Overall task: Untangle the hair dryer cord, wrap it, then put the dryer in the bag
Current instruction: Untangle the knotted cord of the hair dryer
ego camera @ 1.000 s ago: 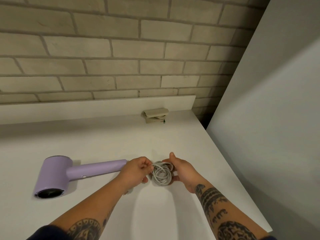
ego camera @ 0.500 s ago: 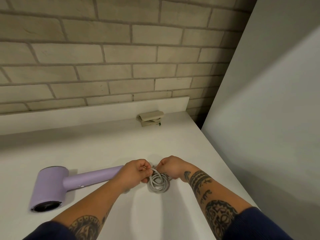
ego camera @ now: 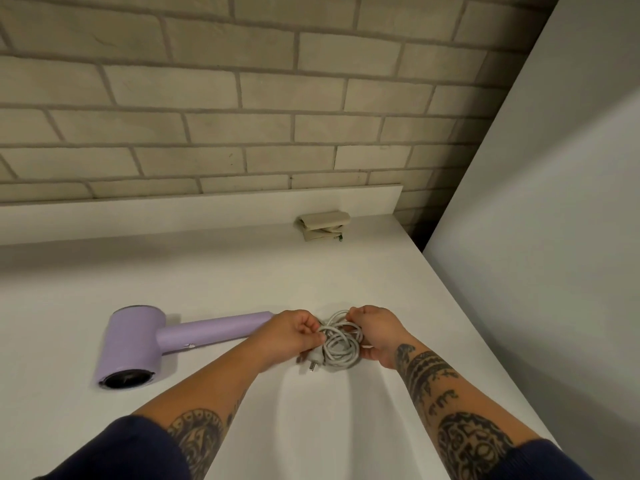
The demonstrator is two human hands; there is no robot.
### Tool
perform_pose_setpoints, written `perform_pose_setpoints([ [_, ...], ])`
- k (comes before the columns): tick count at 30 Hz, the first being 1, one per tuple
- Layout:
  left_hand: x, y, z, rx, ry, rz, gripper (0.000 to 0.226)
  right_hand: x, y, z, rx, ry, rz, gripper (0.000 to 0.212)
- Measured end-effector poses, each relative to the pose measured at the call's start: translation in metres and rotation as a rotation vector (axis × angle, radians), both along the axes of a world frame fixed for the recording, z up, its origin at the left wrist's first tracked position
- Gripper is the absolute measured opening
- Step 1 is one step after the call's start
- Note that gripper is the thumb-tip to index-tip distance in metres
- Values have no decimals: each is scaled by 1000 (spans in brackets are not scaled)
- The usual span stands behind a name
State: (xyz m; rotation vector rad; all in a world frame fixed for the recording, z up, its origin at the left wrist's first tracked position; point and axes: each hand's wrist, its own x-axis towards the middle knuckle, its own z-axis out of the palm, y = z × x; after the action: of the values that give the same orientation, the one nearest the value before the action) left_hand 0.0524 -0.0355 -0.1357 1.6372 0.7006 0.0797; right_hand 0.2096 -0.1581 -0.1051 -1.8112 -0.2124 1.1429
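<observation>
Both hands — left hand (ego camera: 291,332), right hand (ego camera: 377,332) — gripping tangled cord (ego camera: 339,344); dryer (ego camera: 162,341) beside.

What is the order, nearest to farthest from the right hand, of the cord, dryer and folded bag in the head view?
1. cord: gripped in the right hand itself.
2. dryer: to the left, its handle end just past the left hand.
3. folded bag: far back, straight ahead.

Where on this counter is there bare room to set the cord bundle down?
Bare counter lies between the hair dryer and the back ledge, between the cord and the folded beige item, and between the forearms. Crowded: where left hand and right hand grip the cord by the dryer's handle.
</observation>
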Motion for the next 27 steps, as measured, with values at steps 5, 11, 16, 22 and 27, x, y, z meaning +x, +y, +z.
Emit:
perform_pose_setpoints([
  [5,-4,-3,-2,45,13,17,12,7,-1,2,-22,-161,143,15],
  [11,-8,-8,0,42,-25,25,11,2,9,13,26,-556,525,12],
  [16,-10,-9,0,-12,-71,78,11,1,12,2,0,-493,320,14],
  [22,-9,-5,4,-105,-90,55,12,5,7,1,26,-386,62,19],
  [27,-7,-6,5,-112,-90,57,10,9,6,1,68,-294,-17,18],
])
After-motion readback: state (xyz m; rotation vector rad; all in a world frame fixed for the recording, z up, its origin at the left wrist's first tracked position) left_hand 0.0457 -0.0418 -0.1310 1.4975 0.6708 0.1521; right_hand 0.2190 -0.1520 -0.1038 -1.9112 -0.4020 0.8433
